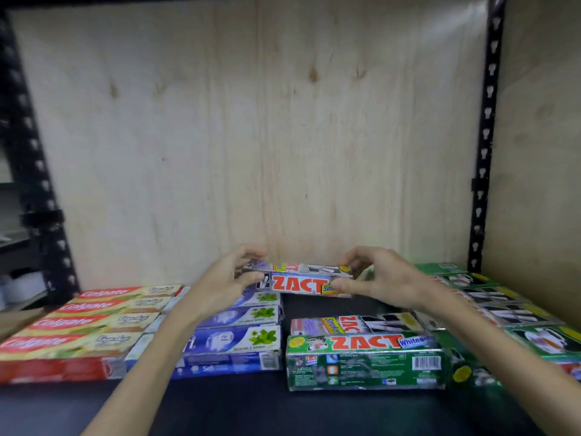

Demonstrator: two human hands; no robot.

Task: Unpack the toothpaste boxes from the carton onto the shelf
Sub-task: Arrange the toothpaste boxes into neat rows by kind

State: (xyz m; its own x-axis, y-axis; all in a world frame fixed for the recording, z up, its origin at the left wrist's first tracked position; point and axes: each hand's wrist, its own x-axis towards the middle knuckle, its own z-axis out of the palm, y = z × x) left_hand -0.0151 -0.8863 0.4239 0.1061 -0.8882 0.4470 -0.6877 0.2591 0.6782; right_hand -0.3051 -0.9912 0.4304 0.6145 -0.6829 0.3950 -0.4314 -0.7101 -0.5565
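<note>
Toothpaste in a silver Zact box (300,283) was held lengthwise between both hands near the back of the dark shelf (220,407), close to the plywood back panel (251,136); the left hand (220,284) pinched its left end with curled fingers and thumb; the right hand (374,278) gripped its right end the same way; whether the box touched the shelf could not be told. Toward the shelf's front edge lay a green Zact box (364,361), with another silver Zact box (355,324) just behind it; red Colgate boxes (78,325) filled the left side, blue double-mint boxes (232,344) sat beside them, and more green boxes (518,313) ran along the right side.
</note>
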